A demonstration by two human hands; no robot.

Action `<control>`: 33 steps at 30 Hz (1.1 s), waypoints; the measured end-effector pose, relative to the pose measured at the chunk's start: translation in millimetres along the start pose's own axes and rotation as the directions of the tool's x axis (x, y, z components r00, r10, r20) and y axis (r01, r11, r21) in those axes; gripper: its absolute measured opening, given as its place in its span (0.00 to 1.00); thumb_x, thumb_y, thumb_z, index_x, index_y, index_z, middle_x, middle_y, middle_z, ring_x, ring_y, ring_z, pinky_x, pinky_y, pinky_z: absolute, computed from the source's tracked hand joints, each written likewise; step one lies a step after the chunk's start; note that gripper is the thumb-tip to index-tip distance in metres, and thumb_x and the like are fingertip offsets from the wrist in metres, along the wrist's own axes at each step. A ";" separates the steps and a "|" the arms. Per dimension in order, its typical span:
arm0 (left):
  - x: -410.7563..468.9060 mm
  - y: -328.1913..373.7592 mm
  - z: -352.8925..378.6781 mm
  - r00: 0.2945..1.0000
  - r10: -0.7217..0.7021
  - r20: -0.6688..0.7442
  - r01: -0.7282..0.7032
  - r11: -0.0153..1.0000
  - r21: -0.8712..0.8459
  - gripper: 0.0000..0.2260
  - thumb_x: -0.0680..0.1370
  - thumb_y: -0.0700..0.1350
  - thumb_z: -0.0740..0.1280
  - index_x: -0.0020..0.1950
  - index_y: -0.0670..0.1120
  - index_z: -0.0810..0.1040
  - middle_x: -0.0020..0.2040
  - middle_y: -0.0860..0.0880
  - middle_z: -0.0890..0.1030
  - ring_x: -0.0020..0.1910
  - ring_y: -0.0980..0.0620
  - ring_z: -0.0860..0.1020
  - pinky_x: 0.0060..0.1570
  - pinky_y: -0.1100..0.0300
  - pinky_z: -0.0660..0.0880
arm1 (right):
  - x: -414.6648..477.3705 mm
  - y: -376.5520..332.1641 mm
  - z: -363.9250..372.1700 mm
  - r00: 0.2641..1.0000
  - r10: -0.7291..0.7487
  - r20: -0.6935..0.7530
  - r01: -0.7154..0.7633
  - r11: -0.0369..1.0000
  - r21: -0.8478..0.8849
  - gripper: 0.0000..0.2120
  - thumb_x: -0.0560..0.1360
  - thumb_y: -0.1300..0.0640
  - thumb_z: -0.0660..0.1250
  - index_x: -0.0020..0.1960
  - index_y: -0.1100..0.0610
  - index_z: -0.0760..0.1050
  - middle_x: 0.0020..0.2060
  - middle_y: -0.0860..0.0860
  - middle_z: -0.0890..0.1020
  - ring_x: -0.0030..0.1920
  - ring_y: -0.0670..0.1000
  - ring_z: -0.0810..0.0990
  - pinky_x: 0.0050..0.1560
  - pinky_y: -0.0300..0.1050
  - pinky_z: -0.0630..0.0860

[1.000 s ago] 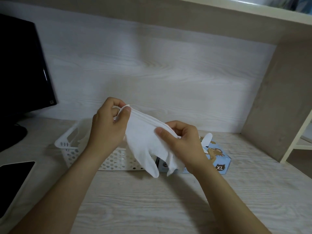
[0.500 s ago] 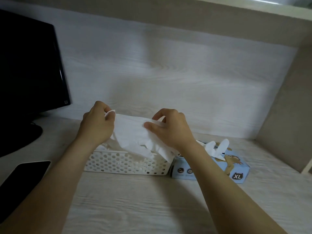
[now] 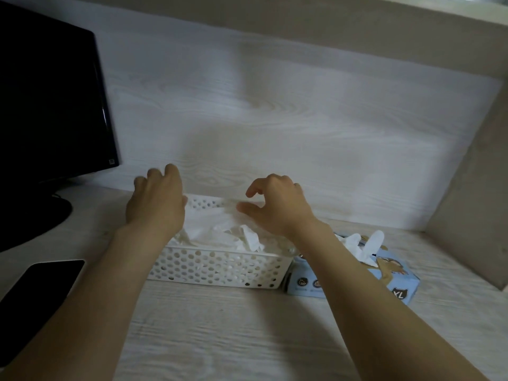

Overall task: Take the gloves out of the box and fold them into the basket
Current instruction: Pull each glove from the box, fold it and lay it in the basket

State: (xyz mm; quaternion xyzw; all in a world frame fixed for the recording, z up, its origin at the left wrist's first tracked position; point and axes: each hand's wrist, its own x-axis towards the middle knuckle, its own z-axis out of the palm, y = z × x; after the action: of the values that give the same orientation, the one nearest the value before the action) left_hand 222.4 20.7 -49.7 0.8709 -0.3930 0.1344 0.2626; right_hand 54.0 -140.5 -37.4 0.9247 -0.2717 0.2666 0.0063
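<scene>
Glove (image 3: 209,224) dropped into basket (image 3: 220,268); hands (image 3: 156,207) (image 3: 280,213) empty

Mid-desk (image 3: 247,339), toward the far side: basket (image 3: 220,268) set close before the back panel (image 3: 302,133). Inside it, gloves (image 3: 220,235) are piled. Just right of the basket, box (image 3: 354,279) is placed; whether the two touch cannot be told. A single glove (image 3: 371,247) is seen sticking up out of the box top. Far left: monitor (image 3: 49,105). Near left: phone (image 3: 41,287) laid flat. Left hand (image 3: 156,207) is held over the basket's left end, right hand (image 3: 277,210) over its right end.
</scene>
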 end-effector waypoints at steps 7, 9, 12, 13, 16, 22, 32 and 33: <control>-11.1 18.2 -0.1 0.930 0.149 0.335 -0.104 0.983 -0.150 0.14 0.83 0.57 0.65 0.69 0.60 0.74 0.67 0.47 0.71 0.69 0.41 0.68 0.70 0.48 0.67 | -18.6 -7.3 -24.3 0.862 -0.034 0.506 -0.054 0.986 0.157 0.31 0.73 0.40 0.71 0.75 0.41 0.70 0.64 0.47 0.68 0.67 0.53 0.73 0.67 0.56 0.75; -12.2 20.4 1.1 0.895 0.143 0.424 -0.105 0.988 -0.111 0.20 0.82 0.62 0.64 0.74 0.61 0.72 0.71 0.47 0.72 0.71 0.44 0.71 0.73 0.49 0.66 | -18.3 -9.1 -23.0 0.847 -0.016 0.532 -0.051 0.993 0.111 0.33 0.75 0.42 0.72 0.78 0.43 0.68 0.67 0.48 0.69 0.67 0.53 0.73 0.67 0.56 0.75; -8.8 17.8 5.0 0.872 0.117 0.475 -0.094 0.993 -0.071 0.21 0.81 0.66 0.64 0.73 0.62 0.75 0.76 0.50 0.72 0.73 0.47 0.71 0.76 0.49 0.64 | -15.3 -6.3 -19.2 0.814 0.006 0.580 -0.081 0.991 0.104 0.33 0.76 0.45 0.73 0.79 0.45 0.68 0.69 0.47 0.73 0.65 0.52 0.76 0.63 0.50 0.76; -7.3 16.3 6.1 0.862 0.109 0.495 -0.090 0.994 -0.062 0.22 0.80 0.67 0.64 0.72 0.62 0.75 0.77 0.51 0.71 0.74 0.47 0.70 0.76 0.49 0.64 | -14.7 -5.8 -18.1 0.802 0.010 0.598 -0.081 0.992 0.092 0.32 0.76 0.46 0.73 0.78 0.46 0.69 0.69 0.47 0.75 0.64 0.51 0.76 0.62 0.48 0.76; -7.8 15.8 6.9 0.856 0.108 0.506 -0.094 0.994 -0.052 0.24 0.78 0.68 0.67 0.72 0.61 0.76 0.77 0.51 0.70 0.74 0.47 0.70 0.75 0.49 0.65 | -14.4 -3.0 -13.3 0.814 -0.008 0.580 -0.037 0.997 0.065 0.29 0.75 0.47 0.75 0.75 0.47 0.74 0.65 0.46 0.79 0.60 0.50 0.79 0.59 0.45 0.77; -22.6 26.9 6.9 0.974 0.215 0.074 -0.207 0.973 -0.102 0.12 0.79 0.61 0.68 0.58 0.57 0.82 0.59 0.53 0.75 0.50 0.51 0.79 0.45 0.55 0.77 | -30.5 5.9 -14.0 0.957 -0.038 0.288 0.020 0.998 0.063 0.30 0.66 0.33 0.75 0.66 0.39 0.79 0.66 0.46 0.78 0.69 0.55 0.72 0.69 0.55 0.71; -71.9 91.6 22.6 0.754 0.628 -0.192 -0.656 0.734 -0.176 0.10 0.84 0.53 0.62 0.50 0.54 0.82 0.49 0.58 0.75 0.38 0.58 0.74 0.35 0.58 0.74 | -82.6 49.6 -28.1 0.989 0.056 -0.135 -0.027 0.978 0.206 0.11 0.74 0.52 0.66 0.52 0.49 0.85 0.44 0.44 0.83 0.44 0.45 0.80 0.50 0.52 0.80; -75.7 94.5 27.3 0.716 0.667 -0.208 -0.698 0.696 -0.169 0.10 0.83 0.52 0.63 0.49 0.52 0.82 0.49 0.57 0.75 0.41 0.58 0.73 0.36 0.59 0.73 | -87.0 56.3 -30.4 0.986 0.069 -0.152 -0.040 0.981 0.189 0.10 0.73 0.55 0.68 0.53 0.50 0.85 0.44 0.45 0.83 0.44 0.45 0.80 0.50 0.52 0.80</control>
State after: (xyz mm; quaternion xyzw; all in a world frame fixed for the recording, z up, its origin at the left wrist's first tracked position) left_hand 102.2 -0.5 -72.3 0.6143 -0.6831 0.2315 0.3202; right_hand -51.3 -140.3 -62.0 0.8894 -0.2696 0.3633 -0.0656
